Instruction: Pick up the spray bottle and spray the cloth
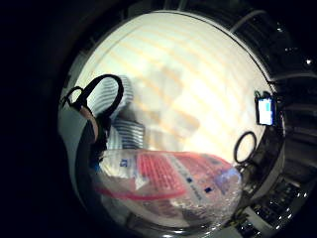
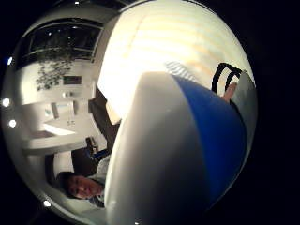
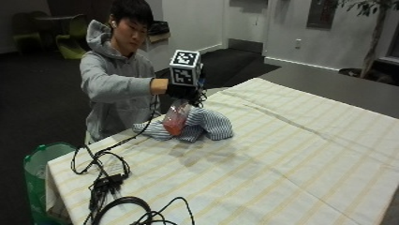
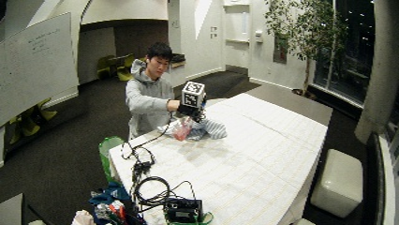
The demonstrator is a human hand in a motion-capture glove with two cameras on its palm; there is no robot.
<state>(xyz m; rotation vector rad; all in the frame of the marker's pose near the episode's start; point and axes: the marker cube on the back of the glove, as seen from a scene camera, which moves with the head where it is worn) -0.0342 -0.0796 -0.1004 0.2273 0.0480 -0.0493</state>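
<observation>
The surface [image 3: 293, 154] is a broad table covered with a cream cloth woven with pale yellow stripes, lying flat with faint creases. Near the edge where the person sits lies the cloth [image 3: 209, 124], a soft blue-and-white striped fabric bunched into a rumpled mound with loose folds. Black cables [image 3: 103, 180] trail in loops across the corner of the surface nearest the outside camera. The spray bottle [image 3: 175, 120] is a clear plastic bottle holding pink-red liquid, with a printed label on its rounded body and a white and blue top; it hangs upright in the air just above the surface, close beside the striped cloth at the person's side of it. The right hand [image 3: 182, 90], gloved in black, has its fingers curled round the top of the bottle and carries it from above, forearm stretched out level from a grey hooded sleeve, wrist raised over the cloth.
</observation>
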